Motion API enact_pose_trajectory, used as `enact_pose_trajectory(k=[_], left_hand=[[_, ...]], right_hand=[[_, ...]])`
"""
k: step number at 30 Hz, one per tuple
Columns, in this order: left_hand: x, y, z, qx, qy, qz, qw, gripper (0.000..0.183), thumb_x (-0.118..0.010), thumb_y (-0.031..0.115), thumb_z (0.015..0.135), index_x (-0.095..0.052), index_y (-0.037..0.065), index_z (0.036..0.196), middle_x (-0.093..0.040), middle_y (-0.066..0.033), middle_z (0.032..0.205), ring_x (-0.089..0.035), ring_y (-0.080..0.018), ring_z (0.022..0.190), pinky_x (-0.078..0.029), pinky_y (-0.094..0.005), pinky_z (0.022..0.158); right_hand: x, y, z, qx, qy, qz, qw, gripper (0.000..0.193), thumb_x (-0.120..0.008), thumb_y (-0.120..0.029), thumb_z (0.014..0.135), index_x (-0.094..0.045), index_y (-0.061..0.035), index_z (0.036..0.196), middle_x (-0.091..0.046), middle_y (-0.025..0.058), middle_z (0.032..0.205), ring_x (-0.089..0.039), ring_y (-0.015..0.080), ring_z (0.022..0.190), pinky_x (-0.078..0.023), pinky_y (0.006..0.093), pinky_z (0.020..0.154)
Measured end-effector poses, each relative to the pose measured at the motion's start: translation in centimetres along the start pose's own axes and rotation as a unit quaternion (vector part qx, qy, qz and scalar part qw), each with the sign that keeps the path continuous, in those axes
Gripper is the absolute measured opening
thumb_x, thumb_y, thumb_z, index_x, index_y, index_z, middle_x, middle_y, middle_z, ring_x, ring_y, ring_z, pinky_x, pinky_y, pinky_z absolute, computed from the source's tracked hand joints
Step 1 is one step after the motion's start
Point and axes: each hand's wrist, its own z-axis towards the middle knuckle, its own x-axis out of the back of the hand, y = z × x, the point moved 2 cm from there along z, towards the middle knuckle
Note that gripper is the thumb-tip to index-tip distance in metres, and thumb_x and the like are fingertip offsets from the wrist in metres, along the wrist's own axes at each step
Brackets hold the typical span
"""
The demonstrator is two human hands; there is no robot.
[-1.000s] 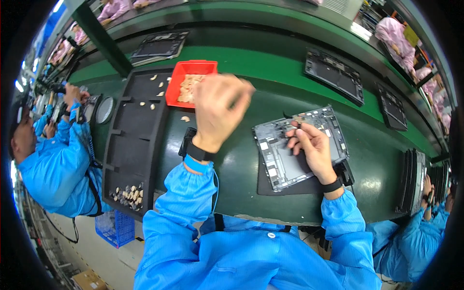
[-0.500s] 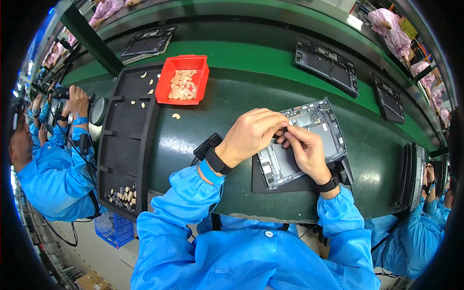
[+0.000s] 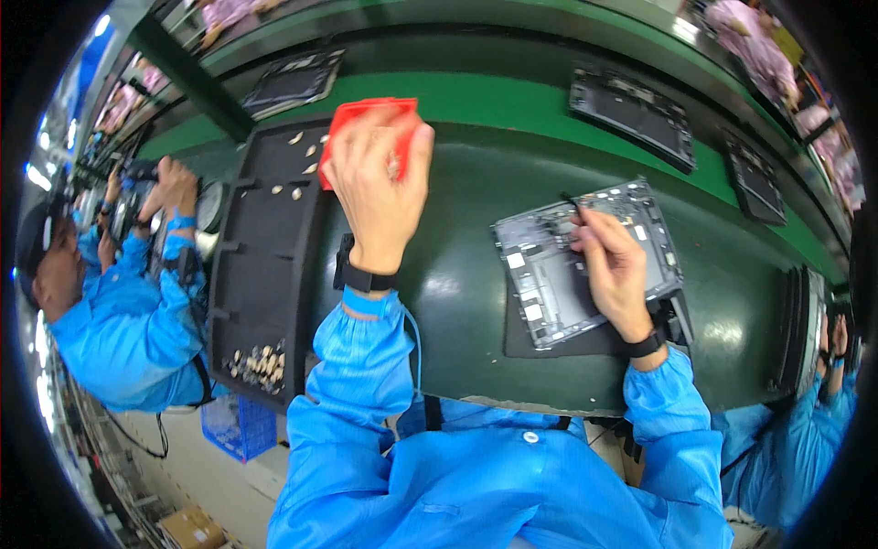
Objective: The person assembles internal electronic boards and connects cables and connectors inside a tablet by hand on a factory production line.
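Observation:
My left hand (image 3: 377, 174) is over the red bin (image 3: 401, 108) at the far left of the bench. Its fingers are spread and a little blurred, and they hide most of the pale pieces in the bin. My right hand (image 3: 615, 265) is above an opened laptop chassis (image 3: 558, 285) with bare circuit boards. Its thumb and fingers are pinched on a small black part (image 3: 571, 200), whose tip sticks out past them; its exact kind is unclear. Under the chassis lies a dark mat (image 3: 585, 344).
Left of the bin stands a black compartment tray (image 3: 265, 252) with pale scraps and a pile of small parts. More opened chassis (image 3: 631, 116) lie on the green shelf behind. Dark panels (image 3: 797, 334) stand stacked at the right. Co-workers in blue (image 3: 123, 334) sit on either side.
My left hand has left my right hand and moved left to the red bin, opening its fingers. My right hand stays over the chassis, with a black part now visible in its pinch.

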Motion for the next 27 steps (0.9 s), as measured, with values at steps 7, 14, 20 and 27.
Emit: enact_pose_trajectory(k=[7,14,20,27], left_hand=[[-2.3,9.2,-3.9,0.172,-0.366,-0.344,0.847,0.021,-0.069,0.018,0.097,-0.078,-0.001,0.099,-0.074,-0.0151,0.075,-0.069,-0.0127,0.068,-0.051,-0.0307,0.062],[-3.4,14.5,-5.0,0.005,-0.361,-0.405,0.840,0.025,-0.068,0.018,0.097,-0.074,-0.001,0.082,-0.069,-0.0167,0.072,-0.070,-0.0272,0.066,-0.050,-0.0413,0.067],[-8.7,14.8,-5.5,-0.161,-0.278,-0.231,0.918,0.057,-0.073,0.034,0.090,-0.059,0.009,0.138,-0.057,-0.0244,0.135,-0.056,-0.0391,0.120,-0.046,-0.0462,0.099],[-3.9,16.1,-7.8,-0.172,-0.400,-0.205,0.877,0.047,-0.075,0.030,0.082,-0.067,0.021,0.127,-0.056,-0.0178,0.122,-0.059,-0.0328,0.108,-0.054,-0.0426,0.084]], right_hand=[[-0.3,-2.7,-0.2,0.105,-0.031,-0.077,0.991,0.031,-0.070,-0.004,0.096,-0.070,0.0000,0.126,-0.070,0.0135,0.119,-0.068,0.0218,0.106,-0.055,0.0314,0.089],[3.2,-0.5,-1.4,-0.114,0.067,0.258,0.957,0.026,-0.067,-0.009,0.101,-0.070,0.0027,0.124,-0.076,0.0130,0.109,-0.069,0.0147,0.104,-0.054,0.0288,0.095],[9.6,0.2,0.3,-0.143,0.120,0.139,0.973,0.028,-0.068,-0.017,0.101,-0.070,0.0002,0.123,-0.076,0.0039,0.092,-0.067,0.0062,0.084,-0.050,0.0210,0.076],[10.7,-1.5,-2.7,-0.240,0.065,0.100,0.964,0.015,-0.070,-0.010,0.099,-0.068,0.0033,0.105,-0.074,0.0054,0.080,-0.066,0.0067,0.074,-0.052,0.0208,0.070]])
